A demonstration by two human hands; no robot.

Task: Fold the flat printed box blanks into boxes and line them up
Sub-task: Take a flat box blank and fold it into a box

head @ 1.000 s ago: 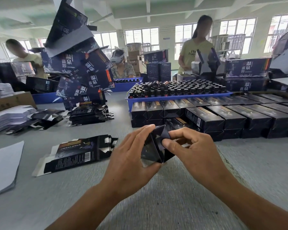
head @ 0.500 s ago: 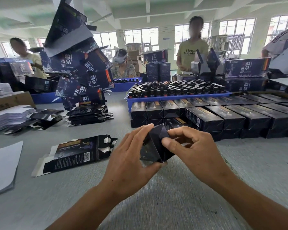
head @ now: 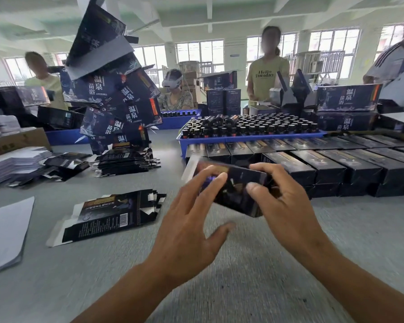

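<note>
Holding one folded box (head: 233, 190), just before the row of finished boxes (head: 336, 166): my right hand (head: 287, 203) grips it; my left hand (head: 191, 220) spread, fingertips touching. Risk: loose one-handed grip, box slipping, flaps springing open.

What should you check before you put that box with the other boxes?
1. Box held: ok, right hand grips it; left hand has straight fingers on it.
2. Box fully folded: cannot tell, it is blurred.
3. Row of finished boxes close behind: ok.
4. Free spot at the row's left end: cannot tell, the hands hide it.
5. More flat blanks ready on the table: ok, at left.
</note>
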